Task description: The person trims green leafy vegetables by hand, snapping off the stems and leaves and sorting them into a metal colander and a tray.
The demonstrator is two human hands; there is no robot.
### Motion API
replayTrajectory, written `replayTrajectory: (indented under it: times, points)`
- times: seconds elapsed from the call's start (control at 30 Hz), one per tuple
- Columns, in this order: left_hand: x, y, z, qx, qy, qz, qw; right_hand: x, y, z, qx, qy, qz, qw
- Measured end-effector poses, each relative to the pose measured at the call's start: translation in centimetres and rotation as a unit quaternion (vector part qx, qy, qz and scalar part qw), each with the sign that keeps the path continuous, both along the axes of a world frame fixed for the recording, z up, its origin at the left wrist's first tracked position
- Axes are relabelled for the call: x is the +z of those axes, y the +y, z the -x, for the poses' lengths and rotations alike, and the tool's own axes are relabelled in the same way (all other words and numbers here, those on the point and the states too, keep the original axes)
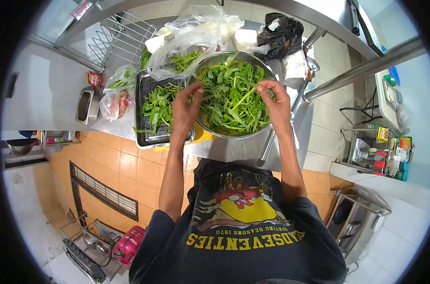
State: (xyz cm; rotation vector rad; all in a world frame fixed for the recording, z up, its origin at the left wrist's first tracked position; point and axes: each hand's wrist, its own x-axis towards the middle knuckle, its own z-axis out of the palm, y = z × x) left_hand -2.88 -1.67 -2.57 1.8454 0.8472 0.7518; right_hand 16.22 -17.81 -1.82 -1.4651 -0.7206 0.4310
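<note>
A round metal mesh strainer (234, 136) holds a heap of leafy greens (231, 102) with long narrow leaves and pale stems. At its left side, my left hand (185, 108) has its fingers curled in towards the thumb; what lies in them, if anything, is hard to make out. My right hand (275, 98) is over the right edge of the strainer, thumb and forefinger pinched at the end of a light green stem (247, 97). More greens (159, 106) lie in a dark rectangular tray (144, 138) left of the strainer, close by my left hand.
Behind the strainer are clear plastic bags (191, 35), a black plastic bag (281, 35) and a white block-shaped pack (245, 40). A metal container (86, 106) and bagged food (114, 104) stand at left. A metal tube (267, 147) lies by the front edge. Steel posts (366, 68) rise at right.
</note>
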Motion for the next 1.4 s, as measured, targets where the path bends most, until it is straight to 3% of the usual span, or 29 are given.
replayTrajectory:
  times: [0.07, 0.17, 0.4, 0.5, 0.6, 0.7, 1.0, 1.1, 1.3, 1.4]
  points:
    - [0.4, -1.4, -1.5, -0.040, 0.027, 0.053, 0.997, -0.7, -0.1, 0.0, 0.000, 0.008, -0.010, 1.000]
    - [-0.1, -2.7, -3.0, -0.121, -0.039, 0.131, 0.983, -1.1, -0.2, 0.2, 0.004, 0.014, -0.020, 1.000]
    - [-1.6, -3.6, -4.3, -0.153, -0.079, 0.249, 0.953, -0.6, -0.5, 0.7, 0.037, 0.025, -0.029, 0.999]
    - [-1.2, -3.7, -4.4, -0.109, -0.035, 0.142, 0.983, -0.8, -0.4, 0.9, 0.018, -0.080, 0.011, 0.997]
    - [-0.1, -4.1, -4.2, -0.087, -0.002, 0.038, 0.995, 0.3, -0.5, 1.4, -0.006, -0.258, 0.056, 0.964]
    - [0.9, -4.8, -4.1, -0.085, -0.001, -0.004, 0.996, 0.1, -0.1, 1.4, -0.001, -0.346, 0.084, 0.934]
    - [1.1, -4.8, -3.9, -0.077, 0.039, -0.196, 0.977, 0.0, 0.0, 1.5, 0.027, -0.390, 0.088, 0.916]
    - [1.1, -4.9, -4.0, -0.071, 0.029, -0.200, 0.977, -0.2, 0.2, 1.6, 0.028, -0.390, 0.076, 0.917]
    - [-1.2, -5.1, -4.5, -0.084, -0.061, 0.026, 0.994, -0.6, 0.4, 2.2, 0.015, -0.330, 0.055, 0.942]
    - [-1.3, -5.0, -4.7, -0.089, -0.130, 0.154, 0.975, -1.0, 0.6, 2.6, -0.005, -0.208, 0.002, 0.978]
